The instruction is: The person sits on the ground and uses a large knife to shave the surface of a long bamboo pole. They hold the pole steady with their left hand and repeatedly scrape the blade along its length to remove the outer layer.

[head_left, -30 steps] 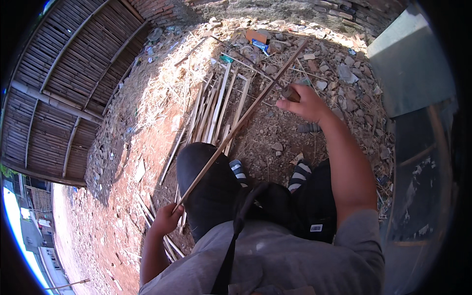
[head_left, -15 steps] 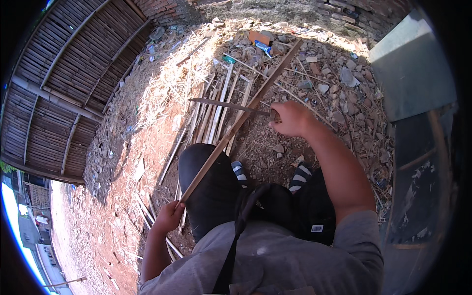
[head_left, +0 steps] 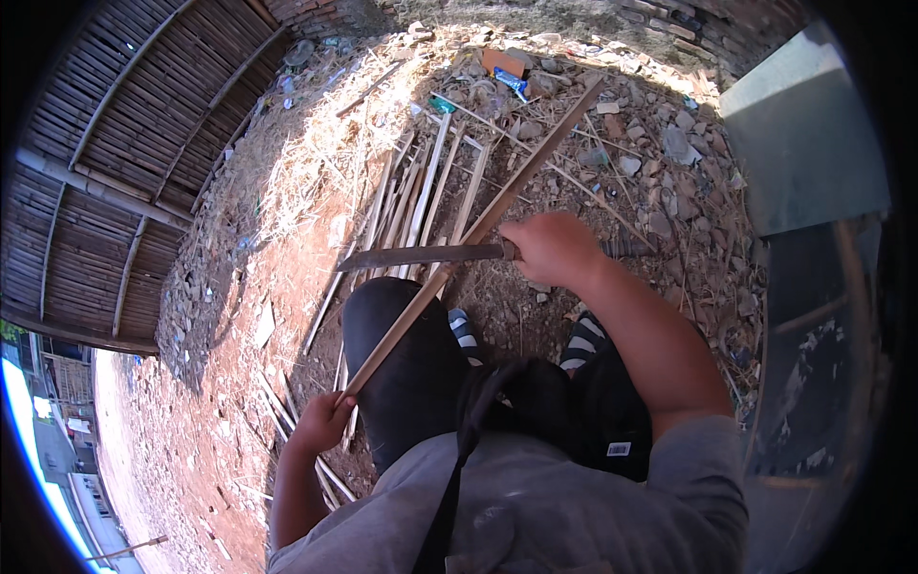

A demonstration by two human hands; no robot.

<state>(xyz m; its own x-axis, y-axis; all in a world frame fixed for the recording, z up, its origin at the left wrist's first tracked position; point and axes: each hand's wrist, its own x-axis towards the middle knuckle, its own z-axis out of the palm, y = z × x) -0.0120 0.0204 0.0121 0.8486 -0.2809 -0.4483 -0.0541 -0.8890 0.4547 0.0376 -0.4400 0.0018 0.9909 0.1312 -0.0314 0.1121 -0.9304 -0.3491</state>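
My left hand (head_left: 322,421) is closed round the near end of a long wooden strip (head_left: 402,327). The strip slants up across my left thigh and reaches far right over the ground. In my right hand (head_left: 557,251) is the handle of a machete (head_left: 421,256), its dark flat blade pointing left. That blade lies across the strip, just beyond my knee; whether it touches the wood I cannot tell. My right fingers wrap the handle and hide most of it. Below the blade and beyond my knees lies a bundle of thin wooden strips (head_left: 427,191).
A bamboo wall panel (head_left: 124,163) stands at the left. Rubble (head_left: 669,182) covers the ground at the right, beside a grey-green panel (head_left: 803,134). A brick wall (head_left: 660,29) runs along the far side. More strips (head_left: 282,407) lie left of my left hand.
The machete has come down along the strip toward my knee, and its blade now shows broader. My left hand keeps its hold on the strip, which has shifted slightly.
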